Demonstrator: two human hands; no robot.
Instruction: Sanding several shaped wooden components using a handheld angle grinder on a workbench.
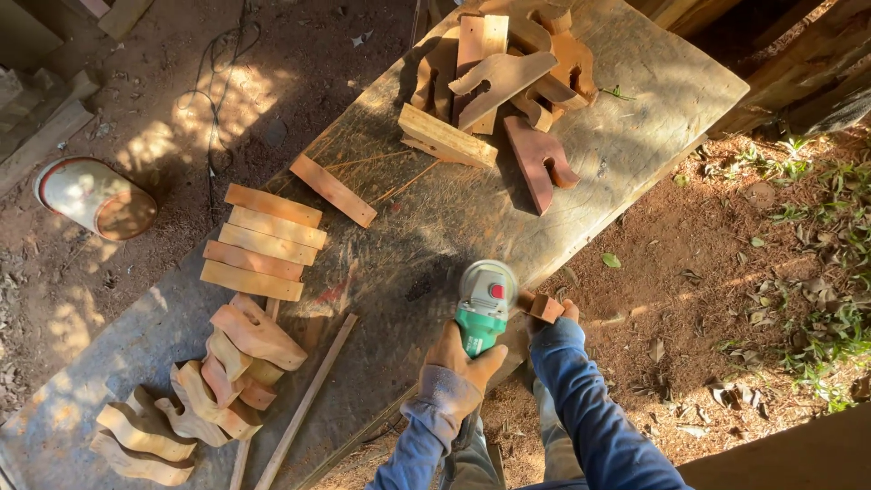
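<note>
Hands [463, 358] around green grinder [483, 308], perhaps sanding-disc.

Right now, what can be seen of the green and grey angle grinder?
The green and grey angle grinder has a green body, a grey head and a red button on top. It lies over the worn wooden workbench, near its edge. The gloved left hand grips its body; the right hand holds a small wooden block against its head.

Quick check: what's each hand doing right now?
Left hand: closed around the green angle grinder.
Right hand: closed on a small wood block at the workbench edge.
</note>
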